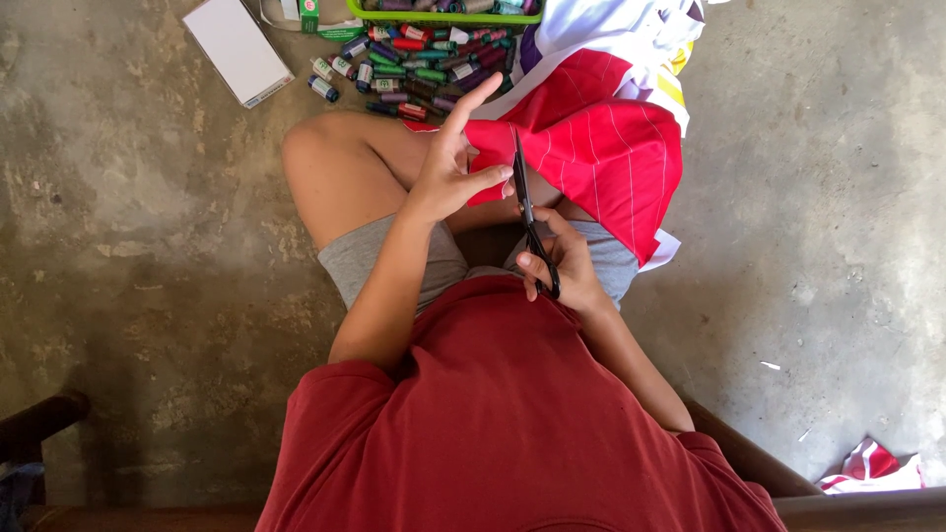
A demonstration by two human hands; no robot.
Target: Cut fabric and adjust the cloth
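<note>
Scissors (530,222) clamped in my right hand (564,268) point straight away from me, blades apart along the red cloth (601,158) my left hand (455,163) pinches.

Single head cam, steep top-down, close over lap.

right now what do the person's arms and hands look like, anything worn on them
Both arms are bare from the short sleeves down. The left hand and right hand wear no gloves, and no rings, watch or bracelet can be seen on them. The sleeves belong to a loose dark red t-shirt and end above the elbows. Grey shorts show below it.
</note>
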